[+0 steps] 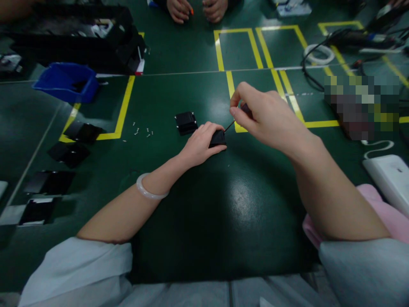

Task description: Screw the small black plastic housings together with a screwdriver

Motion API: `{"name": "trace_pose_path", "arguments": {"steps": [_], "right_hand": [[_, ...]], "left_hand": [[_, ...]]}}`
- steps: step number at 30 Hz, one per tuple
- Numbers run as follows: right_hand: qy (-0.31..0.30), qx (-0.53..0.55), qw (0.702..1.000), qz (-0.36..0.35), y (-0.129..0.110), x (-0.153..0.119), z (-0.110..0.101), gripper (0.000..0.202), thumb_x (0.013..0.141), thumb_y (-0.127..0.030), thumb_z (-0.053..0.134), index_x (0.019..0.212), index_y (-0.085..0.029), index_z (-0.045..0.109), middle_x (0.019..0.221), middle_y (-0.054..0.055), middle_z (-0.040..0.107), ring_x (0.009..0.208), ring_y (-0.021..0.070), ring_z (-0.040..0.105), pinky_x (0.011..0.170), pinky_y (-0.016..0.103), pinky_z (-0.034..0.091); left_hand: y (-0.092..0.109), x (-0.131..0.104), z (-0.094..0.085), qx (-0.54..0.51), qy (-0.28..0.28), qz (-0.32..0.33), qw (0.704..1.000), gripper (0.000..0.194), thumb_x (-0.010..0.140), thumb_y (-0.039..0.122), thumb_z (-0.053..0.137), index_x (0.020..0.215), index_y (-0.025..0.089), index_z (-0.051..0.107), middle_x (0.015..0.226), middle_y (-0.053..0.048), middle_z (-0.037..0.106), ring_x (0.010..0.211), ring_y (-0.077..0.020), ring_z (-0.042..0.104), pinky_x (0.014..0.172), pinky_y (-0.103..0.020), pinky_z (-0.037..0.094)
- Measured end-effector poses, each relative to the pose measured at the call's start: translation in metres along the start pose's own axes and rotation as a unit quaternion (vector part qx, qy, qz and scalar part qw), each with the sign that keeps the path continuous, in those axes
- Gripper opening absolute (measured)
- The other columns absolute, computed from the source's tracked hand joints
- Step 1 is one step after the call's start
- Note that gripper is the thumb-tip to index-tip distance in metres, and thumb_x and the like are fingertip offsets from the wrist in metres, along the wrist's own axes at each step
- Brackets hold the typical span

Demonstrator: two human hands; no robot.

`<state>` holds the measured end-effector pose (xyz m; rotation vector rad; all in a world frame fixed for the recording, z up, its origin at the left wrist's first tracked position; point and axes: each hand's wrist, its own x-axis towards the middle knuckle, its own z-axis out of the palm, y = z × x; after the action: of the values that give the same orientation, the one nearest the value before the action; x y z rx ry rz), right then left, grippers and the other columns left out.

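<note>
1. On the green table (204,204), in front of the person, the black block (218,139) lies under the left hand (200,145), left of the right hand (268,115).
2. The left hand's fingers are partly bent, set along the block's far edge with the thumb along its near edge; the gap between them is filled by the block, which they hold against the table.
3. The right hand is raised, its thumb and index finger closed on the dark handle of a driver (229,126). The other fingers are curled. The thin shaft slants down to the block's right end; whether the tip sits in a screw is too small to tell.
4. Just beyond the left hand lies a second block (185,123), with small bright spots at its corners.
5. Left of that, loose screws (137,130) are scattered.
6. Farther left, dark parts (84,131) form a row near the blue bin (57,84).
7. Across the table, another person's hands (179,10) are near the edge of view.
</note>
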<state>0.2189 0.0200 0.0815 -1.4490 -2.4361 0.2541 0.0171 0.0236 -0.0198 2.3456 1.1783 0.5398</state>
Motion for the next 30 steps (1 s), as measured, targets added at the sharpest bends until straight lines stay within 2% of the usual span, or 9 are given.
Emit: {"name": "trace_pose_path", "arguments": {"steps": [3, 8, 13, 19, 25, 30], "right_hand": [[-0.002, -0.010, 1.000, 0.004, -0.0003, -0.0008, -0.0003, 0.024, 0.100, -0.037, 0.042, 0.111, -0.024, 0.059, 0.090, 0.009, 0.071, 0.085, 0.0284, 0.067, 0.073, 0.038, 0.044], [-0.013, 0.001, 1.000, -0.006, -0.0016, -0.0020, -0.0015, 0.027, 0.100, -0.030, 0.041, 0.122, -0.024, 0.055, 0.096, 0.009, 0.072, 0.083, 0.0272, 0.066, 0.074, 0.038, 0.044], [-0.010, -0.015, 1.000, 0.005, -0.0024, -0.0015, -0.0022, 0.027, 0.101, -0.037, 0.041, 0.114, -0.023, 0.060, 0.092, 0.009, 0.072, 0.088, 0.0286, 0.067, 0.074, 0.038, 0.044], [-0.001, -0.008, 1.000, 0.006, -0.0013, -0.0011, -0.0010, 0.027, 0.100, -0.030, 0.040, 0.121, -0.024, 0.057, 0.095, 0.008, 0.072, 0.086, 0.0283, 0.068, 0.074, 0.039, 0.044], [0.007, -0.021, 1.000, 0.014, -0.0016, -0.0008, 0.0000, 0.024, 0.100, -0.036, 0.042, 0.111, -0.025, 0.061, 0.089, 0.008, 0.072, 0.084, 0.0272, 0.067, 0.073, 0.038, 0.045], [-0.003, -0.012, 1.000, 0.006, -0.0026, -0.0015, -0.0016, 0.028, 0.098, -0.030, 0.043, 0.121, -0.025, 0.057, 0.094, 0.008, 0.072, 0.085, 0.0277, 0.067, 0.073, 0.039, 0.045]], "left_hand": [[-0.0003, -0.0002, 0.0002, 0.001, 0.001, -0.001, 1.000, 0.040, 0.091, 0.037, 0.067, 0.123, 0.017, 0.054, 0.121, -0.012, 0.060, 0.113, -0.0285, 0.057, 0.101, -0.042, 0.045], [-0.0017, 0.0001, 0.0011, -0.002, 0.001, -0.001, 1.000, 0.039, 0.091, 0.038, 0.066, 0.123, 0.018, 0.054, 0.121, -0.012, 0.060, 0.113, -0.0285, 0.057, 0.101, -0.043, 0.045], [-0.0010, 0.0000, 0.0007, -0.002, 0.002, 0.001, 1.000, 0.040, 0.090, 0.037, 0.067, 0.123, 0.017, 0.054, 0.121, -0.012, 0.060, 0.113, -0.0285, 0.057, 0.101, -0.043, 0.045], [-0.0010, 0.0000, 0.0009, -0.002, 0.002, 0.000, 1.000, 0.040, 0.090, 0.037, 0.067, 0.123, 0.017, 0.054, 0.121, -0.012, 0.060, 0.113, -0.0281, 0.057, 0.102, -0.042, 0.045], [-0.0018, 0.0002, 0.0016, -0.002, 0.002, -0.001, 1.000, 0.040, 0.090, 0.036, 0.067, 0.123, 0.018, 0.054, 0.121, -0.011, 0.059, 0.114, -0.0283, 0.057, 0.102, -0.043, 0.045], [-0.0014, 0.0001, 0.0013, -0.002, 0.002, -0.001, 1.000, 0.040, 0.090, 0.036, 0.067, 0.123, 0.018, 0.054, 0.120, -0.011, 0.060, 0.113, -0.0281, 0.057, 0.102, -0.042, 0.045]]}}
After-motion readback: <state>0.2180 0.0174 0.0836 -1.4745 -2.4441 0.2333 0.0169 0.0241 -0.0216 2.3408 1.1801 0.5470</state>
